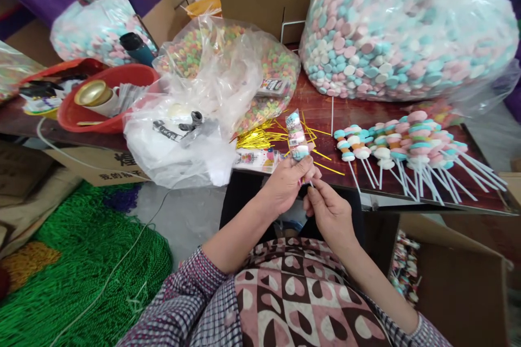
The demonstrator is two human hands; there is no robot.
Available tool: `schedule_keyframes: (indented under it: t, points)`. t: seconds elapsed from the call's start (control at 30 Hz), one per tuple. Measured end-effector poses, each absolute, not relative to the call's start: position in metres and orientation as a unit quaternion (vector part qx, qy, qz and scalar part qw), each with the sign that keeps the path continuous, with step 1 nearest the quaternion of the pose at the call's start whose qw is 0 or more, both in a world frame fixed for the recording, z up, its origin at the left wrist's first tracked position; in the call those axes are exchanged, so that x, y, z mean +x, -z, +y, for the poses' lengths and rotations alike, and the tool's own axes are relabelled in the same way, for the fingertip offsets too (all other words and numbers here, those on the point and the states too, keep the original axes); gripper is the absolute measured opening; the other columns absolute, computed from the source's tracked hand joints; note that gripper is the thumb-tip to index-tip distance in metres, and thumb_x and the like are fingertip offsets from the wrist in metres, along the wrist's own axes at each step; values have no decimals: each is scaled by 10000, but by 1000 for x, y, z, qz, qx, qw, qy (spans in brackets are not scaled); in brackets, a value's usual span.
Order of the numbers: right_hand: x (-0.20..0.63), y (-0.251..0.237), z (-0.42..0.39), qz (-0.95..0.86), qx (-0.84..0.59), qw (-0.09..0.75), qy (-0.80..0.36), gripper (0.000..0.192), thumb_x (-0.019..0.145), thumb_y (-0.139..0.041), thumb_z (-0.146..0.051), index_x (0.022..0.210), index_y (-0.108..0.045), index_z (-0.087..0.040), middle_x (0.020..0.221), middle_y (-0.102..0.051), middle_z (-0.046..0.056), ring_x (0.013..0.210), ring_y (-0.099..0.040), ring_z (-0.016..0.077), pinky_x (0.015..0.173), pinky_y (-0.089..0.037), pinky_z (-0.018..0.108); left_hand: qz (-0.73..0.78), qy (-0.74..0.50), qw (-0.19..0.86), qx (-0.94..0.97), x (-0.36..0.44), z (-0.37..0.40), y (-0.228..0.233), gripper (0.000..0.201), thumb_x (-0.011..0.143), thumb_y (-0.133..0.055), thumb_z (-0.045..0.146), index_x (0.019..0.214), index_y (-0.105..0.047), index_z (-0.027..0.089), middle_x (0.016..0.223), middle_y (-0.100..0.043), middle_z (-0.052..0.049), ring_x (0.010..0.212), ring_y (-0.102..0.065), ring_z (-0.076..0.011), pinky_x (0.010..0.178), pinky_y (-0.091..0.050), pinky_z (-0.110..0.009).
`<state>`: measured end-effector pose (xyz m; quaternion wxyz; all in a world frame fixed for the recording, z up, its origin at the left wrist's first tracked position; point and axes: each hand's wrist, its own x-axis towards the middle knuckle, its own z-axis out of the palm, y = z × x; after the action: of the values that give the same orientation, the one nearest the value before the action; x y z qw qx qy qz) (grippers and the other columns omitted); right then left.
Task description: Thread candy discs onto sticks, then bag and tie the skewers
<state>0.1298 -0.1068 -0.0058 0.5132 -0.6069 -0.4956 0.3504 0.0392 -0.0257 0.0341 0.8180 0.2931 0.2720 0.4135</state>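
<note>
My left hand [287, 181] grips a wrapped marshmallow stick [297, 135] just below its sweets, holding it upright in a clear printed sleeve. My right hand [328, 206] pinches the bottom of the same stick right beside the left hand, fingers closed at the sleeve's neck. A pile of gold twist ties [260, 138] lies on the dark red table [317, 103] just beyond my hands. To the right lie several unwrapped marshmallow sticks [407, 143], pink, white and blue, with white stems pointing toward me.
A huge clear bag of pastel marshmallows [407, 27] fills the back right. A bag of coloured cereal rings [228, 59] and crumpled plastic [191, 130] sit at the left, by a red basin [109, 97]. An open carton [448, 276] holds wrapped sticks at lower right.
</note>
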Motion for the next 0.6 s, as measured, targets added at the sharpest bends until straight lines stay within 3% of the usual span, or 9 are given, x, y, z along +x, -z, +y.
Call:
schedule_keyframes:
  t: [0.13,0.27,0.33,0.43,0.5,0.6]
  points:
    - [138,-4,-106,-513,-600,476,-388,289,950,-527,-369,1050,-702,-163,572,-590,-31,461,-520,104,486,-471,233,284,-391,817,315,29,-25,-27,294,870,-672,403,994,-668,137,543,-434,49,710,-572,-123,701,-448,-229]
    - [170,-29,-100,-536,-580,436,-432,263,911,-621,-418,960,-744,-190,670,-687,13,574,-609,124,595,-529,246,244,-371,836,321,10,-24,-28,276,864,-687,409,833,-630,141,508,-397,65,605,-554,-107,757,-496,-267]
    - [183,-40,-96,-479,-570,500,-442,288,888,-661,-446,1047,-739,-219,814,-741,38,695,-670,147,656,-553,259,184,-301,882,311,7,-30,-30,321,835,-718,435,771,-595,146,491,-370,80,528,-525,-98,761,-527,-309]
    - [186,-48,-91,-420,-479,534,-556,551,762,-772,-537,1234,-674,-272,1069,-758,73,897,-722,225,758,-595,344,55,-142,950,272,15,-47,-29,428,790,-726,543,736,-544,160,468,-347,91,440,-477,-100,641,-534,-325]
    - [181,-46,-90,-398,-425,511,-633,651,703,-795,-593,1261,-658,-287,1056,-766,77,908,-735,260,757,-610,388,-8,-73,962,262,24,-56,-26,492,737,-735,618,752,-516,177,455,-349,98,414,-469,-107,592,-520,-322]
    - [171,-33,-90,-362,-445,529,-626,517,725,-794,-555,1155,-694,-287,929,-784,52,803,-741,237,678,-614,357,62,-93,934,340,29,-59,-21,520,758,-666,679,798,-487,193,483,-349,103,431,-460,-105,631,-523,-336]
